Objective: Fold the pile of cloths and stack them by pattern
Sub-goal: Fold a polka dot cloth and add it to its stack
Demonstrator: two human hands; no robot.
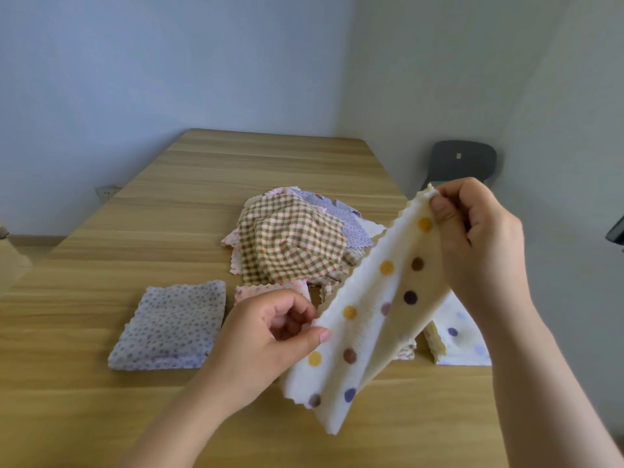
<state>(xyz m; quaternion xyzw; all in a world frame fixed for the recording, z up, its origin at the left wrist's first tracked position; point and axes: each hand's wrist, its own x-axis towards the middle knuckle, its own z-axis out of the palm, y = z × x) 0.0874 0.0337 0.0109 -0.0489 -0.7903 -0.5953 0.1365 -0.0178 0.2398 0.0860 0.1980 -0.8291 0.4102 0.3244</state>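
A cream cloth with yellow, brown and purple dots (378, 298) hangs folded lengthwise in the air above the table. My right hand (479, 244) pinches its upper end, and my left hand (270, 336) pinches its edge lower down. A loose pile of cloths sits behind, topped by a green-and-pink checked cloth (290, 244). A folded lilac cloth with small spots (172, 325) lies at the left. Beside it, a folded pink flowered cloth (266, 290) is partly hidden by my left hand. A folded white dotted cloth (456, 336) lies at the right.
The wooden table (169, 211) stretches back toward a pale wall. A dark chair (461, 160) stands beyond the table's right side. A wall socket (106, 190) shows at the left.
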